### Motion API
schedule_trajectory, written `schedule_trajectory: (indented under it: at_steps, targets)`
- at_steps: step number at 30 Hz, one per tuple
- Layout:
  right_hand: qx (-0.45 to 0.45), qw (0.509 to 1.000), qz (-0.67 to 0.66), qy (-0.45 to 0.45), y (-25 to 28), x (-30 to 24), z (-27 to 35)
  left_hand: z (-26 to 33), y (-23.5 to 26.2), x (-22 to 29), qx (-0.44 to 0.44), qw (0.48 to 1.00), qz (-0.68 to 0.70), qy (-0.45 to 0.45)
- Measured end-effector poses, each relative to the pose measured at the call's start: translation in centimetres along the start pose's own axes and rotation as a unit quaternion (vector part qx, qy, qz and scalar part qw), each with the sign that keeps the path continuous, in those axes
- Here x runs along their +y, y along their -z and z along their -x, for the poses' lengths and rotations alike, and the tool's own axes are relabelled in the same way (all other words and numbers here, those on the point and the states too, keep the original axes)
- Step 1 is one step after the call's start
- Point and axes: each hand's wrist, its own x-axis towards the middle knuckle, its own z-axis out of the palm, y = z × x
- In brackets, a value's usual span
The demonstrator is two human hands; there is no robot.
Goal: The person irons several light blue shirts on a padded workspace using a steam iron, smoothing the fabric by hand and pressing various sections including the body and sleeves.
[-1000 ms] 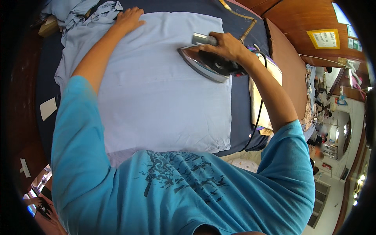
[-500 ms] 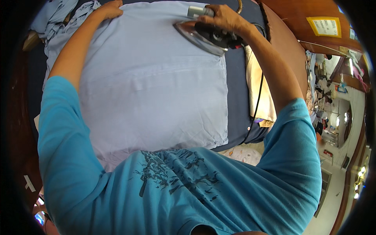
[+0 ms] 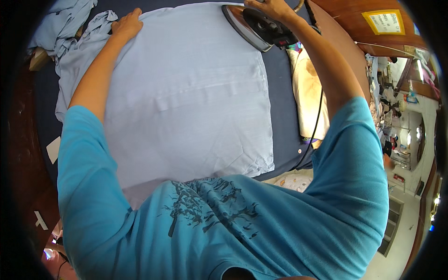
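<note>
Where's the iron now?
In the head view, the clothes iron is near the top, right of centre, in the right hand, at the upper right edge of the pale-blue cloth.

Yellow-bordered sign on wooden wall (dark lettering, seemingly several lines, wording unclear).

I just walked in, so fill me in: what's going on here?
The person's right hand holds an iron at the far right part of a pale blue cloth spread on a dark surface. The left hand is at its far left. Creases show toward the cloth's near right corner.
</note>
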Motion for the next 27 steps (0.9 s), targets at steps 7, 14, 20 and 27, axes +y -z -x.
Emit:
schedule_trajectory:
  at_steps: [7, 14, 20, 27]
  targets:
    - [-0.041, 0.995, 0.056, 0.075, 1.1, -3.8, 9.1, 7.7, 0.3, 4.7, 0.287, 0.925, 0.077, -0.238]
    - [-0.189, 0.977, 0.1, 0.016, 0.0, -6.2, 15.6, 21.7, -0.5, 7.9, -0.009, 0.945, 0.101, -0.311]
    - [-0.181, 0.981, 0.063, -0.004, 0.2, -5.5, 15.5, 22.2, -0.6, 7.2, -0.044, 0.958, 0.041, -0.279]
    - [-0.249, 0.962, 0.058, 0.096, 0.4, -5.3, 18.0, 18.7, -1.1, 13.6, 0.06, 0.94, 0.206, -0.264]
